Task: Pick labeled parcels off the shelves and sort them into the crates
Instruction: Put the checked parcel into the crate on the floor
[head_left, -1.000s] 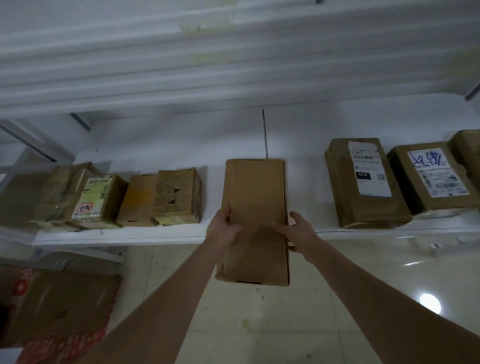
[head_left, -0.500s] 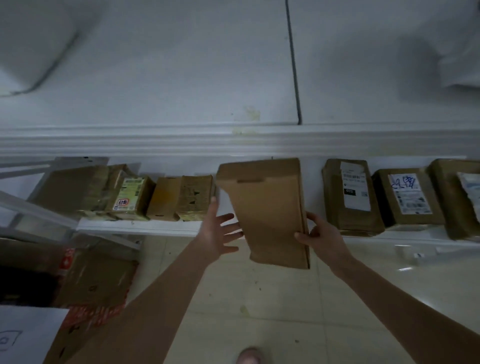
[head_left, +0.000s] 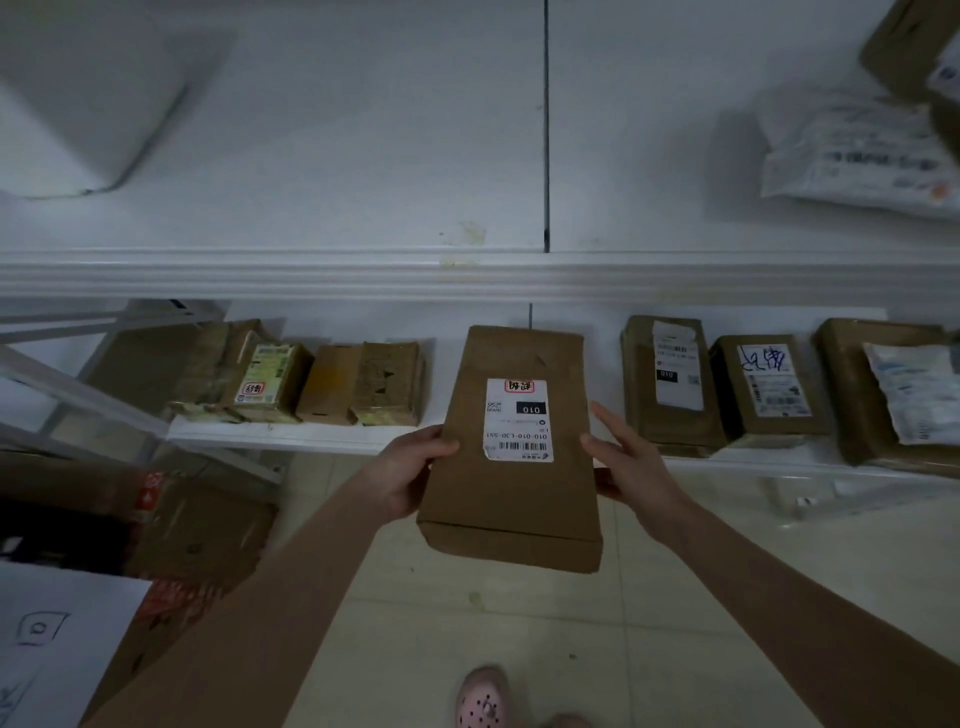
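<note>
Parcel (head_left: 511, 499) now label (head_left: 517, 421) side up

So the parcel (head_left: 511, 499) is getting flipped over: a second ago it was showing a plain brown face, and now it's showing its white label (head_left: 517, 427) with "010" on it. It's also coming off the lower shelf (head_left: 291, 436), where its far end was lying, and is being held out over the floor. The left hand (head_left: 410, 475), which was off the box with fingers spread half a second ago, is gripping the left edge again. The right hand (head_left: 628, 462) is shifting up the right edge. A pink shoe (head_left: 483, 699) is coming into view at the bottom.
</note>
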